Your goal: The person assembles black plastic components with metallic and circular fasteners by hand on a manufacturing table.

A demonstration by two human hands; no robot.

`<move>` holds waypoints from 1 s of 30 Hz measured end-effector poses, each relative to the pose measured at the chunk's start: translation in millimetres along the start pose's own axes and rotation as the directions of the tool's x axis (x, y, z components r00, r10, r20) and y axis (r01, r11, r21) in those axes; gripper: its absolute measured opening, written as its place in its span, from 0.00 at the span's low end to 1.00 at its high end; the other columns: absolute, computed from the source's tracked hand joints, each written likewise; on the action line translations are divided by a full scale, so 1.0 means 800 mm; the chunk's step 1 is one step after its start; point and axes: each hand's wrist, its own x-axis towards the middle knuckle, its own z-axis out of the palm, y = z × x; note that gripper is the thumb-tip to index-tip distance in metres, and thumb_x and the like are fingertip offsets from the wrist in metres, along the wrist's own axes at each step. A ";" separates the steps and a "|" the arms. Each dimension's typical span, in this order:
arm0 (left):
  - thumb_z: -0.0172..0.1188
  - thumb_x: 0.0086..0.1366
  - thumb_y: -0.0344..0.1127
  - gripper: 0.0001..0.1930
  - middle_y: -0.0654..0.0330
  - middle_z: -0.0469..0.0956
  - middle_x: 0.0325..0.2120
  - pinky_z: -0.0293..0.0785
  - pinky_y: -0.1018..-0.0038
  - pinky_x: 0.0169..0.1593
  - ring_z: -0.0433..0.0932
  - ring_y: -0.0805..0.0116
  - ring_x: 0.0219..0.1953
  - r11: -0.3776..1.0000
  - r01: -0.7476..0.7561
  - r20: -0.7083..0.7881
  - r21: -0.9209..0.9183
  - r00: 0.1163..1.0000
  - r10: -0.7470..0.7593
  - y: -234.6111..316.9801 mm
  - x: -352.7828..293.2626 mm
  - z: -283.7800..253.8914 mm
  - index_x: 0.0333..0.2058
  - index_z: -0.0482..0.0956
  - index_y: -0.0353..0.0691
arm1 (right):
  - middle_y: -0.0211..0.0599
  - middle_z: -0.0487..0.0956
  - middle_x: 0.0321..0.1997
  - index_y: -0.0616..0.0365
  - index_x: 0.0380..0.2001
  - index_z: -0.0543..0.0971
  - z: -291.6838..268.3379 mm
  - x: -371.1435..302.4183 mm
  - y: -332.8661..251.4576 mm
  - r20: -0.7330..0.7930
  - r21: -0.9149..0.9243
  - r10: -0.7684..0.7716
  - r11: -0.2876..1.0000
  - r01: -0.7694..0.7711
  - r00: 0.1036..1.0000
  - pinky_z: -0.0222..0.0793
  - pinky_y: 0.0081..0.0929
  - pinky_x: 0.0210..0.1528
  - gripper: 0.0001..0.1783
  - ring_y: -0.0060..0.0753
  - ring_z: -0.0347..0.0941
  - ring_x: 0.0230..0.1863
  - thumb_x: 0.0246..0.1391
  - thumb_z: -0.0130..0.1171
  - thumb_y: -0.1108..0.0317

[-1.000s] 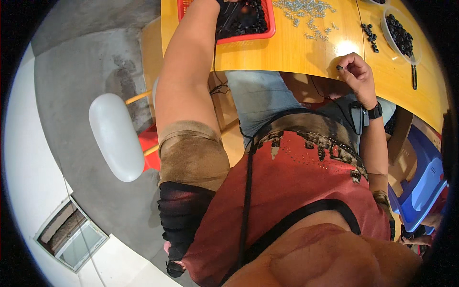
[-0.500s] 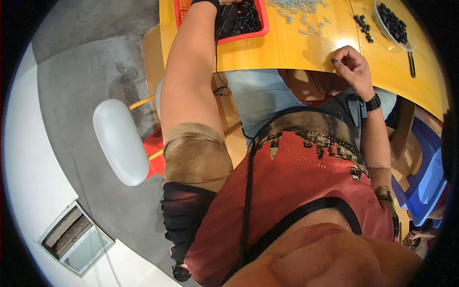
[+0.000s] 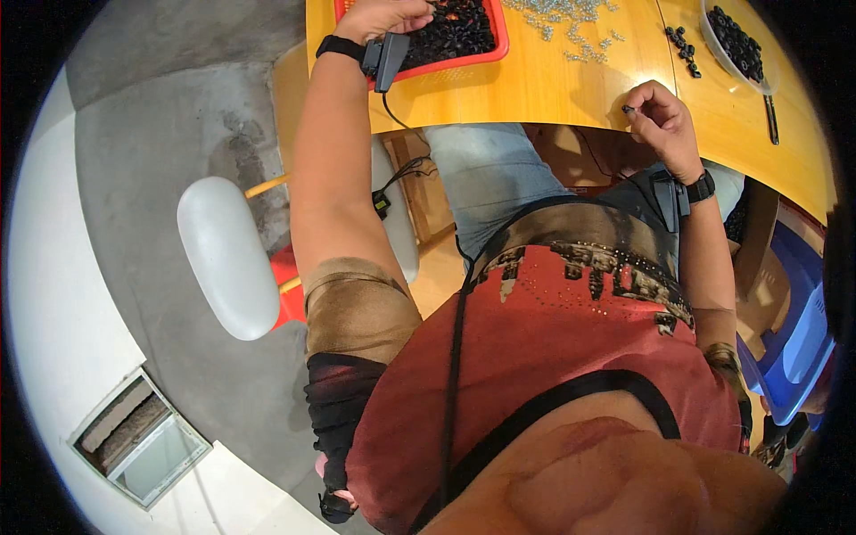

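Note:
My left hand (image 3: 389,16) is at the near left part of a red plastic basket (image 3: 465,59) filled with small black parts (image 3: 464,34). Its thumb and fingers are pressed together; what lies between them, if anything, is too small to make out. Over the front edge of the yellow table (image 3: 499,100), my right hand (image 3: 664,125) pinches a small black plastic part (image 3: 629,109) between thumb and forefinger. A loose spread of small silver metal pieces (image 3: 584,45) lies between the two hands, farther back.
On the right, a clear tub (image 3: 762,87) holds black ring-like parts (image 3: 736,40), with several loose black pieces (image 3: 685,52) beside it. A thin black tool (image 3: 771,120) sticks out past the tub. A pale rounded seat (image 3: 227,259) stands left, a blue plastic chair (image 3: 794,325) right.
My left hand has drawn back toward me, so its wrist strap and device now show at the basket's near edge. My right hand keeps its pinch, almost still.

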 end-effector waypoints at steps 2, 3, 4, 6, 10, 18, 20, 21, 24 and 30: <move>0.65 0.69 0.31 0.10 0.58 0.84 0.36 0.83 0.71 0.43 0.84 0.67 0.36 0.999 -0.016 0.037 -0.039 0.999 0.018 -0.004 -0.003 0.005 0.47 0.80 0.37 | 0.22 0.75 0.39 0.58 0.39 0.76 0.000 0.001 0.002 0.014 0.022 -0.007 1.000 0.006 1.000 0.66 0.15 0.44 0.05 0.14 0.70 0.40 0.61 0.60 0.78; 0.65 0.69 0.30 0.10 0.57 0.84 0.36 0.83 0.71 0.42 0.84 0.67 0.36 0.992 -0.062 0.027 -0.107 0.997 0.065 -0.004 -0.010 0.010 0.47 0.79 0.37 | 0.22 0.75 0.39 0.58 0.39 0.76 -0.001 0.001 0.003 0.011 0.019 -0.009 1.000 0.008 1.000 0.66 0.15 0.44 0.05 0.14 0.70 0.40 0.61 0.60 0.78; 0.64 0.69 0.29 0.10 0.57 0.84 0.36 0.83 0.71 0.42 0.84 0.67 0.35 0.979 -0.108 0.013 -0.174 0.994 0.112 -0.003 -0.013 0.015 0.46 0.78 0.37 | 0.22 0.75 0.39 0.58 0.39 0.76 -0.001 0.000 0.005 -0.003 0.006 -0.016 1.000 0.016 1.000 0.67 0.16 0.45 0.05 0.14 0.70 0.41 0.61 0.60 0.78; 0.64 0.69 0.29 0.09 0.56 0.84 0.37 0.83 0.71 0.42 0.84 0.66 0.36 0.989 -0.100 -0.023 -0.111 0.995 0.098 -0.018 -0.009 -0.004 0.46 0.78 0.37 | 0.22 0.75 0.39 0.58 0.39 0.76 0.000 0.003 0.005 0.001 -0.004 -0.035 0.999 0.035 0.999 0.67 0.16 0.46 0.05 0.14 0.70 0.41 0.61 0.60 0.78; 0.62 0.71 0.28 0.12 0.56 0.84 0.38 0.84 0.71 0.43 0.84 0.66 0.38 0.994 -0.063 -0.064 -0.091 0.996 0.057 -0.007 -0.016 0.011 0.51 0.77 0.34 | 0.21 0.75 0.39 0.58 0.39 0.76 -0.005 -0.001 0.013 -0.016 0.032 -0.001 0.999 0.002 1.000 0.67 0.16 0.46 0.06 0.15 0.71 0.41 0.61 0.61 0.77; 0.65 0.70 0.29 0.14 0.59 0.83 0.37 0.83 0.74 0.41 0.83 0.70 0.36 0.918 -0.323 -0.020 -0.232 0.945 0.327 -0.025 -0.063 0.010 0.52 0.79 0.33 | 0.21 0.75 0.39 0.58 0.39 0.76 -0.007 0.002 0.007 -0.007 -0.048 -0.011 0.999 0.010 1.000 0.67 0.16 0.45 0.06 0.14 0.70 0.41 0.61 0.61 0.78; 0.64 0.71 0.30 0.13 0.61 0.83 0.33 0.79 0.77 0.36 0.81 0.73 0.31 0.982 -0.186 -0.278 0.028 0.942 0.186 -0.024 -0.060 0.015 0.51 0.80 0.32 | 0.20 0.75 0.39 0.58 0.39 0.76 -0.013 0.000 0.015 -0.002 -0.004 -0.011 1.000 0.011 1.000 0.66 0.15 0.45 0.06 0.13 0.70 0.41 0.61 0.61 0.77; 0.64 0.71 0.30 0.13 0.61 0.83 0.33 0.79 0.77 0.36 0.81 0.73 0.31 0.982 -0.189 -0.286 0.024 0.940 0.187 -0.021 -0.059 0.015 0.51 0.80 0.32 | 0.20 0.75 0.39 0.58 0.39 0.76 -0.013 0.002 0.014 0.008 -0.008 -0.011 1.000 0.011 1.000 0.66 0.15 0.45 0.06 0.13 0.70 0.41 0.61 0.61 0.77; 0.62 0.72 0.32 0.13 0.62 0.81 0.31 0.77 0.77 0.33 0.79 0.74 0.28 0.938 -0.344 0.103 -0.048 0.932 0.348 -0.010 -0.048 0.020 0.51 0.81 0.31 | 0.20 0.74 0.38 0.58 0.39 0.76 -0.012 0.001 0.009 -0.004 0.032 0.052 0.998 -0.051 0.999 0.66 0.15 0.45 0.05 0.13 0.70 0.41 0.61 0.60 0.77; 0.60 0.73 0.30 0.11 0.63 0.80 0.33 0.80 0.74 0.35 0.80 0.71 0.31 0.885 -0.332 -0.024 -0.327 0.939 0.344 -0.044 -0.030 -0.032 0.51 0.79 0.35 | 0.20 0.74 0.38 0.58 0.39 0.76 -0.001 0.003 0.007 -0.012 -0.025 -0.047 0.999 0.047 0.999 0.66 0.15 0.43 0.05 0.12 0.69 0.39 0.61 0.60 0.77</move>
